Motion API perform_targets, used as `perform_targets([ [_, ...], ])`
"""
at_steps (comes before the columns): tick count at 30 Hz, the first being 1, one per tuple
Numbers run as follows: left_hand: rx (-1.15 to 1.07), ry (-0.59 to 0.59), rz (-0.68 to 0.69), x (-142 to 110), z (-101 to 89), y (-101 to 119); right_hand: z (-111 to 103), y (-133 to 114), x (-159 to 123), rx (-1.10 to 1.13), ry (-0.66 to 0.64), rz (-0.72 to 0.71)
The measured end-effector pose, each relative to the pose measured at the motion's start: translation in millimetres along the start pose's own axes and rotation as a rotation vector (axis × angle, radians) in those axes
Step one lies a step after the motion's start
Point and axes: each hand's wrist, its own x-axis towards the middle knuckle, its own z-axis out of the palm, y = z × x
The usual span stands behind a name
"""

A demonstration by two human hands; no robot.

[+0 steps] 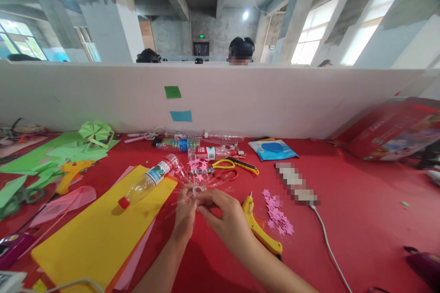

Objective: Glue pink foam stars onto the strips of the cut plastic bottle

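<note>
My left hand is closed round a clear plastic bottle piece, which is cut into thin strips that fan outward. Pink stars show on the strips at its far side. Against it, from the right, comes my right hand, its thumb and forefinger pinched together; what sits between those fingertips is too small to make out. A yellow glue gun lies just right of that hand. Beyond the glue gun is a loose heap of pink stars on the red table.
Yellow sheets lie at left, with a plastic bottle on top. Behind my hands are red-handled scissors, yellow-handled pliers and more bottles. A white cable crosses the right side. A partition stands behind.
</note>
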Motion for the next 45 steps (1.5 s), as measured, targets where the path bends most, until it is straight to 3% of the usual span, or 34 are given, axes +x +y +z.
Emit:
perform_targets([
  [11, 0.018, 0.014, -0.003, -1.9, 4.8, 3.3, -0.3, -2.0, -0.4, -0.034, 0.036, -0.108],
  [18, 0.038, 0.106, -0.074, -2.3, 10.2, 9.3, 1.2, 0.4, -5.2, -0.105, 0.015, -0.143],
  [26, 0.006, 0.056, -0.033, -6.4, 9.3, 9.8, -1.2, 0.1, -3.4, -0.131, 0.031, -0.235],
  [31, 0.005, -0.043, 0.016, -6.9, 8.6, 7.3, -0.6, -1.5, -2.6, -0.114, 0.070, -0.161],
  [35, -0.017, -0.023, 0.014, -5.7, 10.0, 8.0, -0.2, -3.0, -3.4, -0.085, 0.088, -0.105],
  [41, 0.032, -0.041, -0.007, -9.2, 13.2, 12.4, -2.1, -1.1, -4.6, -0.253, 0.176, -0.278],
  [45, 0.024, -0.052, -0.036, -11.2, 14.8, 12.8, -3.7, -1.1, -4.0, -0.337, 0.178, -0.277],
])
